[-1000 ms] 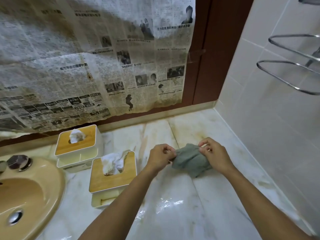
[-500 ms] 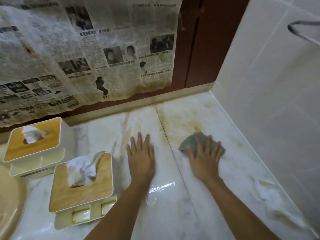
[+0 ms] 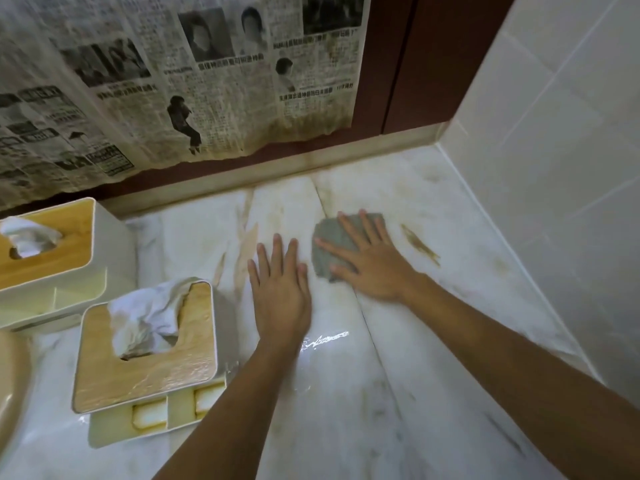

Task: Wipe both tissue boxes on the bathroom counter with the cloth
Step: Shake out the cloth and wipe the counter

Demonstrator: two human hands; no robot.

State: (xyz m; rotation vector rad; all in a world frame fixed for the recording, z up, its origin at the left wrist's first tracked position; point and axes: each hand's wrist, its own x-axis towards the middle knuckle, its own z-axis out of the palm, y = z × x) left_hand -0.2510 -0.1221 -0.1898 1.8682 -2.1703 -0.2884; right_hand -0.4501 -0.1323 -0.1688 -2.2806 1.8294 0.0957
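Note:
Two white tissue boxes with wooden lids stand at the left of the marble counter point(image 3: 398, 375). The near tissue box point(image 3: 149, 368) has a crumpled tissue sticking out; the far tissue box point(image 3: 69, 251) sits behind it at the left edge. A grey-green cloth point(image 3: 327, 251) lies flat on the counter, right of centre. My right hand point(image 3: 370, 261) presses flat on the cloth, fingers spread. My left hand point(image 3: 278, 292) lies flat on the bare counter, between the near box and the cloth, holding nothing.
A beige sink rim point(image 3: 12, 386) shows at the far left. Newspaper point(image 3: 173, 81) covers the wall behind the counter. A tiled wall point(image 3: 554, 150) closes the right side. A brown stain point(image 3: 420, 245) marks the counter right of the cloth.
One second ago both hands held the cloth above the counter. It now lies on the counter under my flat right hand, and my left hand rests beside it. The view has moved closer.

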